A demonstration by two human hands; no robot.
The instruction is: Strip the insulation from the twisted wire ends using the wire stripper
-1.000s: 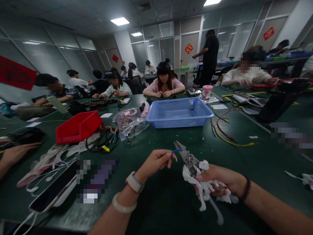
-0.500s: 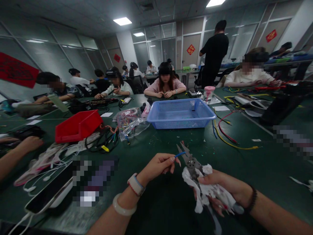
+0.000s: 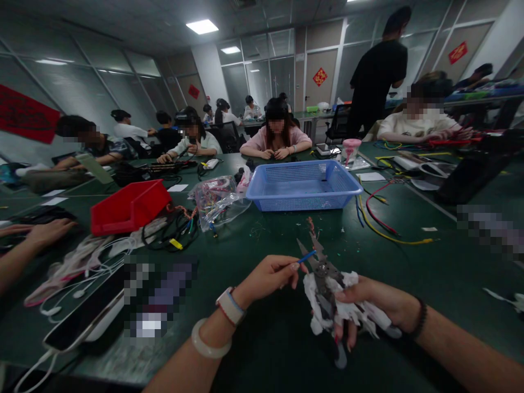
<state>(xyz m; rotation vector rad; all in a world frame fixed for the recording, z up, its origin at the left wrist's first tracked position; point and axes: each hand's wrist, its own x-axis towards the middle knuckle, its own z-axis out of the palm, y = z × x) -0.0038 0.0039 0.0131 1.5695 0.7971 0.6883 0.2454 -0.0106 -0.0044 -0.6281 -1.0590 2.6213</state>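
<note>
One blue wire [image 3: 307,256] pinched in my left hand [image 3: 268,278]; one wire stripper [image 3: 321,267], tissue-wrapped, gripped in my right hand [image 3: 368,303] — one blue basket [image 3: 303,188], one red bin [image 3: 129,207] beyond.

Dim room, lit by ceiling panels [image 3: 201,26] at eleven o'clock. Wide-lens bending stretches the edges, and pixelated blocks blur patches at three and seven o'clock.

Blue wire [image 3: 307,256] between stripper [image 3: 321,268] blades

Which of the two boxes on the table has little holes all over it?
The blue basket, with mesh walls, in the middle of the green table. The red bin to its left has solid walls.
</note>
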